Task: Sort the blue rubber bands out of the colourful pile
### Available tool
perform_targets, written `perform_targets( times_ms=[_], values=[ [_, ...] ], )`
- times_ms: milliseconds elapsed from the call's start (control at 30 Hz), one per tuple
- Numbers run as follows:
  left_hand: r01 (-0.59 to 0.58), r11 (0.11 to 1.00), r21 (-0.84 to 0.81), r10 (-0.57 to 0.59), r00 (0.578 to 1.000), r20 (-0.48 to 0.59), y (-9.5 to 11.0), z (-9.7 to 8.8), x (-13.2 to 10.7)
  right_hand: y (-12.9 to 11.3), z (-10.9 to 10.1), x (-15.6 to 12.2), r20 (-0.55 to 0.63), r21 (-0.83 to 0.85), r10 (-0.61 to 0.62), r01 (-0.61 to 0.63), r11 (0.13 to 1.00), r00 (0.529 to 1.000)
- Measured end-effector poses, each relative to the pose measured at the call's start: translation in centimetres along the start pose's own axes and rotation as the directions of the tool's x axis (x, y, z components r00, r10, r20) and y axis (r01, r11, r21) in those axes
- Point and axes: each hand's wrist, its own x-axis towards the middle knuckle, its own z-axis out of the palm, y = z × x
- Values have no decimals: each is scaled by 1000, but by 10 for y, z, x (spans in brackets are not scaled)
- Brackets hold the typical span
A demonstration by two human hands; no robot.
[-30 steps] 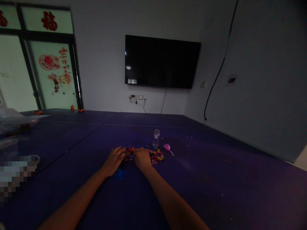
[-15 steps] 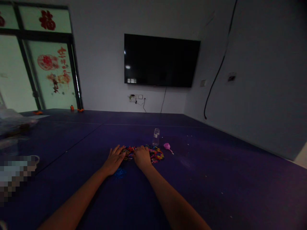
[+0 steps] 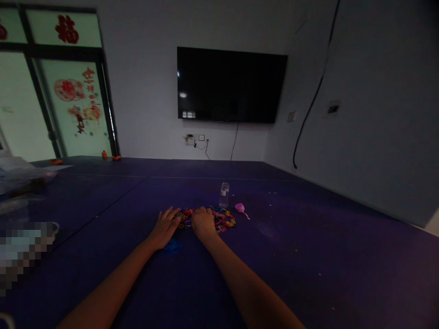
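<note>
Both my arms reach forward over a dark purple table [image 3: 308,256]. A heap of small, many-coloured loops [image 3: 222,219] lies on it in front of me. My left hand [image 3: 164,227] rests flat at the heap's left edge with its fingers stretched out and apart. My right hand [image 3: 203,224] lies on the middle of the heap with its fingers curled down into the loops; what they pinch is hidden. A small blue cluster [image 3: 173,247] sits on the table just under my left wrist.
A small clear bottle [image 3: 224,195] stands just behind the heap, and a pink object [image 3: 240,208] lies to its right. Clear plastic bags [image 3: 20,176] sit at the far left. A black screen [image 3: 230,85] hangs on the wall ahead.
My left hand's fingers have spread a little at the heap's edge. The view has shifted slightly; my right hand stays on the loops.
</note>
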Motion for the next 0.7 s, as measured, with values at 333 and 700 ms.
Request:
perform_targets(
  times_ms=[333, 700],
  values=[
    [-25, 998, -66, 21, 998, -60, -2, -4, -1, 2, -4, -10, -113, 15, 30, -28, 999, 993],
    [-20, 992, -125, 9, 996, -90, 3, -6, 0, 1, 3, -1, -71, 89, -5, 11, 996, 997]
  ],
)
